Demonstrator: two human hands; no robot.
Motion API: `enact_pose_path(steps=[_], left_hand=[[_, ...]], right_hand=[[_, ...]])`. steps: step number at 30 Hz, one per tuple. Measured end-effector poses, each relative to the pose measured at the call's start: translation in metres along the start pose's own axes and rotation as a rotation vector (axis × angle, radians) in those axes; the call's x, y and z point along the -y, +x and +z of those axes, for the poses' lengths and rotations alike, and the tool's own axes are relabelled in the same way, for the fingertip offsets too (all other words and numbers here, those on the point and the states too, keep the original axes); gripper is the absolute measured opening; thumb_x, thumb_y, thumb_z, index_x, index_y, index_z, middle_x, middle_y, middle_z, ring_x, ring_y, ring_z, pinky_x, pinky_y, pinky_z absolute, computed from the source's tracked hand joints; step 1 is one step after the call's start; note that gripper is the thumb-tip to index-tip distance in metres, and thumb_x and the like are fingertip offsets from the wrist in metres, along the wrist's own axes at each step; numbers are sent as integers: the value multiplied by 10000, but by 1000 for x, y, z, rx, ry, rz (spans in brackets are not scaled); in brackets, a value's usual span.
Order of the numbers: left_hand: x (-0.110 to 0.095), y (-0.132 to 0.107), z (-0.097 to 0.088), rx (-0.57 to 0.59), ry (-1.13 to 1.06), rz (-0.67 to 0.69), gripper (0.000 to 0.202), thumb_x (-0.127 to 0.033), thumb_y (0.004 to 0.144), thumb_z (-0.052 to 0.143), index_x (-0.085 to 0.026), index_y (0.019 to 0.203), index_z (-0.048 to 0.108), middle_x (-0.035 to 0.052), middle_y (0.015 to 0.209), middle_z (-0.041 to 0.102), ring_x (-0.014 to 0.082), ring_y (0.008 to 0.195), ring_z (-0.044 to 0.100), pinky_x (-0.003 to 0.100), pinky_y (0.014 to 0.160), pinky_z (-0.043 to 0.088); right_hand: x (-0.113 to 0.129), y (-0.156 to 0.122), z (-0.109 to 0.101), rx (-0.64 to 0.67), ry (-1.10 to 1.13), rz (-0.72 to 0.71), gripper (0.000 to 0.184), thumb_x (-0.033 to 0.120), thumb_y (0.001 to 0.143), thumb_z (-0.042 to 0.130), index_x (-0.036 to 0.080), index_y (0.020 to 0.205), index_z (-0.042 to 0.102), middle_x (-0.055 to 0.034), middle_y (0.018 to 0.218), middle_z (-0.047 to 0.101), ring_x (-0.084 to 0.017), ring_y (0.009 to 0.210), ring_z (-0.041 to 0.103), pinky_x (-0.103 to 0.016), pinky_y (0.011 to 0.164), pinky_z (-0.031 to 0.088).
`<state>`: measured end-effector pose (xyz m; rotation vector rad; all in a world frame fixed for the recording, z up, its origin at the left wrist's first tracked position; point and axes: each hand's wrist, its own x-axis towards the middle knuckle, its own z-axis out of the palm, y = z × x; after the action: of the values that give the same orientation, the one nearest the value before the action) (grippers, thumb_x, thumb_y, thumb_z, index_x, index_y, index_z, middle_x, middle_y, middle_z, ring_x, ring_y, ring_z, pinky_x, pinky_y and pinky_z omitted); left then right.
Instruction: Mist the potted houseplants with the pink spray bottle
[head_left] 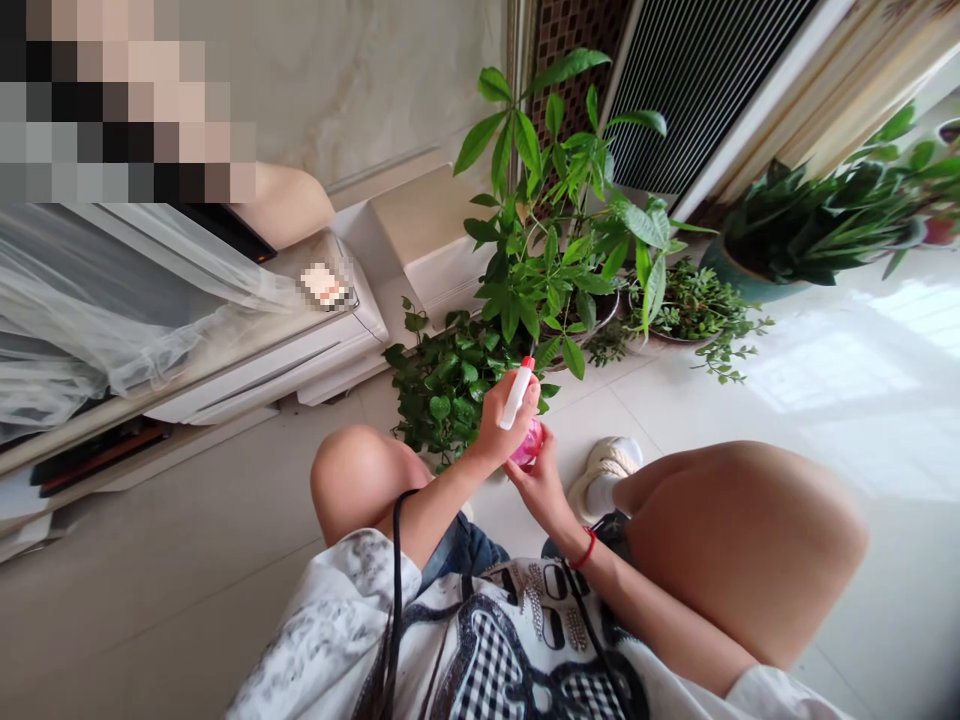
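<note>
A spray bottle [531, 441] with a pink body, a white head and a red nozzle is held in front of my knees. My left hand [501, 418] is closed around its neck, just under the white head. Lower down, my right hand [541, 484] wraps the pink body from the right. The red nozzle points away from me, toward a leafy green potted plant [525, 290]. Close to the left of my hands grows a low bushy plant [450, 385] with dark, glossy leaves. My palms and part of the bottle are hidden by the fingers.
A small-leaved plant [686, 305] and a broad-leaved plant in a teal pot [724, 265] stand to the right. At left is a white cabinet [300, 375] draped with sheer cloth. My shoe [611, 465] rests on pale floor tiles [225, 530]. A slatted panel [697, 90] stands behind.
</note>
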<state>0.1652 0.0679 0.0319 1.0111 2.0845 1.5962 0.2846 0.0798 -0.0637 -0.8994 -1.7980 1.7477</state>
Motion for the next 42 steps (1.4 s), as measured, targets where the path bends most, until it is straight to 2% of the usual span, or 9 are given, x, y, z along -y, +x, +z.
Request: enact_pose_path(steps=[7, 13, 19, 24, 32, 37, 42], left_hand=[[6, 1, -3, -51, -108, 56, 267, -449, 1014, 530, -206, 950, 620, 45, 879, 685, 158, 810, 652, 280, 749, 544], [10, 0, -4, -78, -59, 62, 224, -380, 1010, 523, -214, 875, 588, 17, 789, 649, 136, 720, 628, 263, 687, 522], [15, -2, -4, -140, -48, -19, 215, -417, 984, 556, -220, 932, 624, 27, 814, 672, 133, 700, 614, 256, 660, 519], [25, -5, 2, -165, -4, -73, 284, -461, 970, 558, -216, 827, 579, 19, 709, 608, 143, 647, 578, 269, 610, 472], [26, -13, 3, -230, -22, -152, 153, -316, 961, 554, -209, 856, 585, -14, 677, 580, 112, 584, 533, 233, 560, 432], [34, -20, 2, -319, 16, -169, 199, -280, 962, 535, -216, 774, 535, -21, 644, 549, 105, 554, 514, 233, 552, 416], [47, -30, 1, -360, 19, -283, 211, -279, 951, 570, -223, 756, 512, -35, 626, 526, 107, 551, 498, 239, 549, 389]], right_hand=[[3, -2, 2, 23, -33, -21, 815, 626, 831, 723, 237, 1453, 366, -172, 1439, 483, -332, 1306, 506, -574, 1148, 423], [4, -5, 2, 60, -39, -12, 792, 610, 843, 717, 247, 1448, 357, -166, 1442, 479, -320, 1305, 515, -559, 1145, 445], [6, -5, 1, 134, -41, 31, 745, 559, 845, 716, 236, 1416, 363, -154, 1391, 501, -307, 1247, 542, -537, 1091, 492], [1, -8, 2, 163, -64, 80, 775, 546, 808, 731, 201, 1389, 351, -166, 1370, 507, -312, 1246, 550, -517, 1102, 480], [-12, -10, 0, 184, -115, 98, 797, 545, 780, 757, 203, 1381, 360, -162, 1356, 519, -322, 1237, 570, -512, 1084, 495], [-22, -13, -2, 238, -125, 134, 820, 581, 757, 769, 198, 1370, 383, -167, 1316, 549, -326, 1187, 591, -522, 1040, 521], [-33, -16, -1, 301, -126, 200, 821, 616, 736, 780, 194, 1332, 404, -163, 1285, 578, -316, 1156, 609, -511, 1003, 536]])
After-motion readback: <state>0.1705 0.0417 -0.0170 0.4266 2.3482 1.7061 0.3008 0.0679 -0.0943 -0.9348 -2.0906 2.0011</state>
